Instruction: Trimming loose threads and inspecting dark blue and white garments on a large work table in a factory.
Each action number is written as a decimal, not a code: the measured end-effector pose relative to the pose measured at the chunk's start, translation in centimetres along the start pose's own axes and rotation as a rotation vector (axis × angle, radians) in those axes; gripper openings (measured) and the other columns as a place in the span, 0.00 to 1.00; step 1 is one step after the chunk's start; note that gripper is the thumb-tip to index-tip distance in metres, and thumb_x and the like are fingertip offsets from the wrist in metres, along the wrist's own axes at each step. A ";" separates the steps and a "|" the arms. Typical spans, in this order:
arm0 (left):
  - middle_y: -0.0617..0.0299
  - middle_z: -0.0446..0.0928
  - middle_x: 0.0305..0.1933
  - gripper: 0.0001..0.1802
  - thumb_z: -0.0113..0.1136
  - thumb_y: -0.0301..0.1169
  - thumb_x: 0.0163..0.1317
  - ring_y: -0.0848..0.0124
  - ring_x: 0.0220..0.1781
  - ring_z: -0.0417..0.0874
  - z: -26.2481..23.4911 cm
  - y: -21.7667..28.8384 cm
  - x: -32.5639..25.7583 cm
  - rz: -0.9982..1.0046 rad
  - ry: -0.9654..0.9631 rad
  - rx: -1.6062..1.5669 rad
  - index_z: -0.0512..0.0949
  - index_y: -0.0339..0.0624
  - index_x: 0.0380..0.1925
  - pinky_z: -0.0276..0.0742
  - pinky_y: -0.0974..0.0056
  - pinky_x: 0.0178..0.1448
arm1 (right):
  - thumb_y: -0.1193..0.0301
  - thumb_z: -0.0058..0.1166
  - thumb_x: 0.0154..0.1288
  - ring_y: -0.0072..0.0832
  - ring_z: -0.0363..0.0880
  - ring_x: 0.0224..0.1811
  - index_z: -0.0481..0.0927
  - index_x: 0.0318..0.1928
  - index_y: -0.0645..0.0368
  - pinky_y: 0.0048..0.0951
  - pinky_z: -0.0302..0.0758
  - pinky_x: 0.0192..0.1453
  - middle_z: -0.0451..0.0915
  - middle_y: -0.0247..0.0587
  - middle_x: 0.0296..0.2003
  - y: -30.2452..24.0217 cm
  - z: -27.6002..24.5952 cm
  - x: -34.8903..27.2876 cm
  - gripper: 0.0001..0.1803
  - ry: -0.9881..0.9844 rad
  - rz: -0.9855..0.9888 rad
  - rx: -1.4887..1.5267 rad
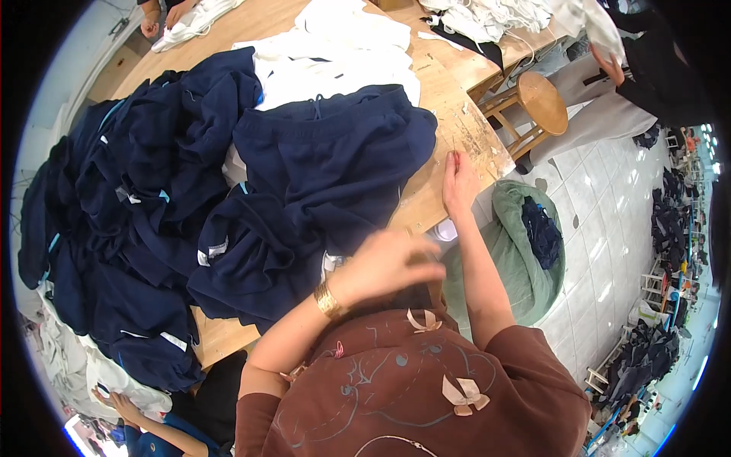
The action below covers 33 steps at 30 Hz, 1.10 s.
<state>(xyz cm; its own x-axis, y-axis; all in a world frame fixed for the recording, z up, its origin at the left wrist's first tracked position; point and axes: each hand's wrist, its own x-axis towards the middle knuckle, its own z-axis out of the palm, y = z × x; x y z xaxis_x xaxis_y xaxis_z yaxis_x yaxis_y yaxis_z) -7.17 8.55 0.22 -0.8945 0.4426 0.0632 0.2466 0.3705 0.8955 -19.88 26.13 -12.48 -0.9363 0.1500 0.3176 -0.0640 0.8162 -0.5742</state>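
Observation:
My right hand [459, 181] rests on the right edge of the wooden table [457, 114], fingers drawn together and pointing away from me; I cannot make out anything in them. My left hand [392, 263], with a gold bracelet on its wrist, is blurred and held close to my chest with curled fingers, just over the near edge of a navy garment [335, 175]. Whether it grips anything is unclear. A large heap of navy garments [129, 221] covers the table's left and middle.
White garments [335, 53] lie beyond the navy ones. A green sack [525, 259] holding dark cloth stands on the tiled floor right of the table, with a wooden stool [537, 103] farther back. Other people's hands work at the far left [156, 19], far right [609, 65] and lower left [122, 407].

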 end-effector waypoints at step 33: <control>0.62 0.73 0.31 0.12 0.62 0.27 0.55 0.74 0.25 0.69 -7.4 -9.7 7.1 -0.171 0.730 0.478 0.79 0.38 0.41 0.68 0.69 0.30 | 0.61 0.42 0.68 0.54 0.78 0.37 0.74 0.41 0.59 0.46 0.72 0.37 0.78 0.57 0.33 15.6 -5.9 -2.9 0.14 0.533 0.638 0.154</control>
<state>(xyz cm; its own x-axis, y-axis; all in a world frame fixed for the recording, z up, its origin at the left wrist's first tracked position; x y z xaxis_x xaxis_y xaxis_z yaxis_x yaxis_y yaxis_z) -18.71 2.09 -4.81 -0.9080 -0.2204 0.3565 0.0710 0.7574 0.6491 -16.13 41.72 -17.89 -0.5228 0.8313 0.1889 0.3390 0.4061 -0.8486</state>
